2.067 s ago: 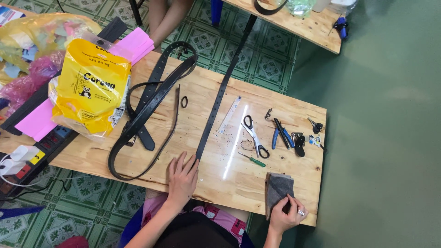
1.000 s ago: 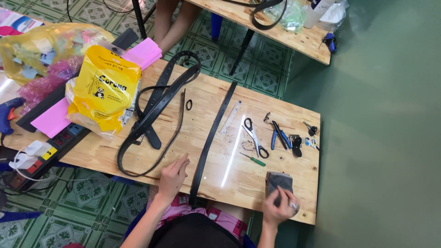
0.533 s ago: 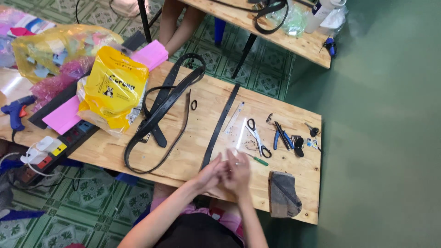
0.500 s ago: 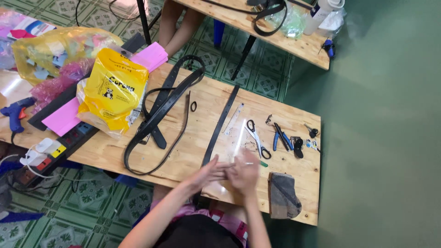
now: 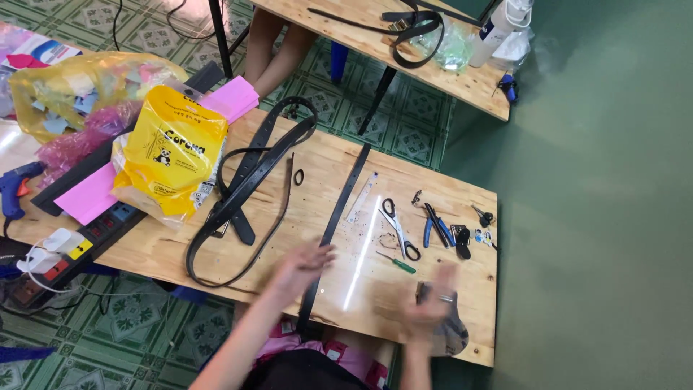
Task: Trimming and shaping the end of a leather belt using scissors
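Pine-board worktable (image 5: 216,249), tools and leatherwork laid out. Left hand (image 5: 302,265): blurred, fingers spread, holding nothing, hovering just left of a long black leather strap (image 5: 339,217) that runs straight from the far edge to the near edge. Right hand (image 5: 427,307): blurred, over a dark grey leather piece (image 5: 451,334) at the near right corner; whether it grips the piece cannot be told. Between strap and right edge: clear ruler (image 5: 361,196), scissors (image 5: 399,227), green-handled screwdriver (image 5: 397,263), blue-handled pliers (image 5: 438,227). Left of the strap: looped black belts (image 5: 249,184), yellow plastic bag (image 5: 170,159), pink foam sheet (image 5: 90,193).
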